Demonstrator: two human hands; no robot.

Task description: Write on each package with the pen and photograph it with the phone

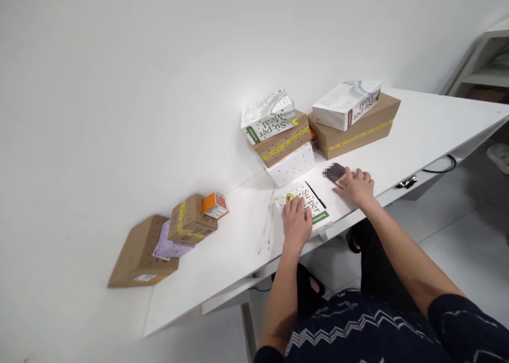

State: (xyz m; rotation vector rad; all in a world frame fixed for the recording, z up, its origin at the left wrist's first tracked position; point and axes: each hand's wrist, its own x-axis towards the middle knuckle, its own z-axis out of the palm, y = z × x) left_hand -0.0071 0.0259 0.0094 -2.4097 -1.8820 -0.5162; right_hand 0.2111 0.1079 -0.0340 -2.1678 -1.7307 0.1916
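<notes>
My left hand (297, 222) rests on top of a white "Su-per Meal" box (320, 226) lying at the table's front edge, its fingers laid over the printed face. A thin black pen (315, 194) lies across that box, to the right of the fingers. To the right, my right hand (359, 187) is bent over the near end of a dark smartphone (334, 173), thumb on one side and fingers on the other. The phone lies on the table, and part of it is blurred out.
Behind my hands stands a stack with a "Su-per Meal" box (270, 118) on top. Another such box (345, 104) sits on a brown carton (358, 127). Further left are a small orange box (216, 205), a taped carton (194, 220), a purple box (173, 244) and a larger carton (141, 251).
</notes>
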